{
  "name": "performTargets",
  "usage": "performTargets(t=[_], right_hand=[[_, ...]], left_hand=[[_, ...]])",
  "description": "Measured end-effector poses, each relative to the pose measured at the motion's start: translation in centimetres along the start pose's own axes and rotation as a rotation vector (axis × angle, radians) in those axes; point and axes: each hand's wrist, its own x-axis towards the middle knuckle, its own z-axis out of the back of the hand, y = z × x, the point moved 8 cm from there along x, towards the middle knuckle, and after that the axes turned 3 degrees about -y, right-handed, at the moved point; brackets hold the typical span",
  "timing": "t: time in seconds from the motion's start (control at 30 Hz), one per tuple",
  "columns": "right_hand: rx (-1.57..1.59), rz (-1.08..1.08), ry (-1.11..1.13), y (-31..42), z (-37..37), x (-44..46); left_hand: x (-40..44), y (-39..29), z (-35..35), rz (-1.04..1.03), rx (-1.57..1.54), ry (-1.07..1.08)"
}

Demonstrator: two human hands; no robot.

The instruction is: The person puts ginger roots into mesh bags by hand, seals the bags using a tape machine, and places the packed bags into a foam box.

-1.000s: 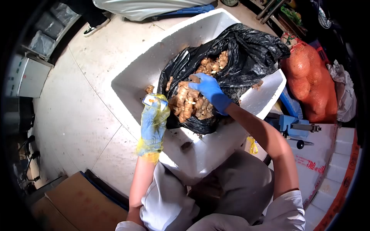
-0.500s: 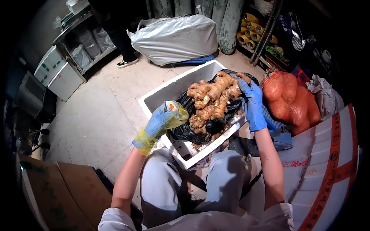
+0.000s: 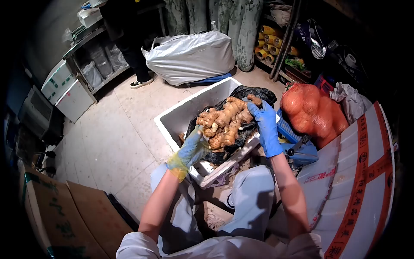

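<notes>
A large knobbly piece of ginger (image 3: 226, 118) is held up over a white foam box (image 3: 170, 115). My right hand (image 3: 266, 125), in a blue glove, grips its upper right end. At its lower left side is my left hand (image 3: 189, 149), gloved in blue with yellow netting around it, its fingers closed against the ginger and partly hidden behind it. Under the ginger, a black plastic bag (image 3: 254, 93) lies crumpled inside the box.
Red net sacks (image 3: 312, 110) and a blue device (image 3: 302, 151) are on the right, beside taped white boxes (image 3: 340, 181). Cardboard (image 3: 86, 211) lies at lower left. A silvery sack (image 3: 189, 56) and a person's leg (image 3: 129, 52) are beyond the box.
The ginger has been lifted out of the bag and then moved slightly left and nearer. My left hand has come from the box's left side to the ginger. The view has tilted up.
</notes>
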Motion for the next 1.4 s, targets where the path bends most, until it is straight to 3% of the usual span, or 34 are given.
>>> performTargets(t=[0.1, 0.17, 0.3, 0.43, 0.57, 0.63, 0.67, 0.7, 0.77, 0.9, 0.97, 1.0, 1.07, 1.2, 1.33, 1.4], right_hand=[[-0.079, 0.016, -0.033, -1.5, -1.4, -0.3], [-0.249, 0.151, -0.066, -2.0, -2.3, -0.1], [-0.315, 0.177, -0.053, -2.3, -5.8, -1.3], [-0.002, 0.073, 0.053, -4.5, -7.0, -1.0], [0.315, -0.219, 0.312, -4.8, -5.8, -2.0], [0.365, -0.232, 0.437, -5.4, -4.6, -1.7], [0.506, -0.344, 0.485, -7.2, -4.2, -1.1], [0.357, -0.356, 0.418, -7.7, -4.0, -1.2], [0.234, -0.409, 0.485, -8.5, -5.4, -2.5], [0.054, -0.527, 0.78, -8.1, -10.2, -7.6], [-0.012, -0.566, 0.989, -8.3, -12.1, -9.9], [0.052, -0.576, 1.013, -8.6, -12.7, -10.8], [-0.03, -0.406, 1.178, -8.2, -13.9, -11.7], [0.006, -0.424, 1.26, -8.7, -14.4, -12.5], [0.113, -0.499, 1.161, -8.3, -14.5, -12.5], [-0.028, -0.379, 1.317, -9.5, -14.2, -12.9]], left_hand=[[0.3, 0.4, 1.1, -0.022, -0.096, -0.005], [0.4, 0.4, 1.5, -0.083, -0.117, 0.046], [1.2, 0.0, 6.8, -0.103, -0.06, -0.256], [1.2, -1.2, 8.4, -0.035, -0.163, -0.29], [-0.4, -2.5, 9.0, 0.002, -0.119, -0.312], [-1.9, -2.9, 8.8, 0.07, 0.056, -0.281], [-2.2, -2.6, 8.7, 0.092, 0.18, -0.207], [-2.4, -2.0, 8.3, 0.114, 0.298, -0.127], [-3.3, 0.6, 7.9, 0.122, 0.415, -0.009], [-5.9, 4.8, 4.8, 0.392, 0.869, 0.105], [-6.2, 6.3, 3.4, 0.376, 1.15, 0.318], [-6.2, 7.2, 3.3, 0.386, 1.145, 0.315], [-5.7, 8.7, 2.8, 0.179, 1.541, 0.462], [-5.9, 10.4, 2.4, 0.221, 1.341, 0.564], [-5.9, 8.1, -0.3, 0.077, 1.142, 0.548], [-5.9, 8.6, 0.0, 0.046, 1.089, 0.541]])
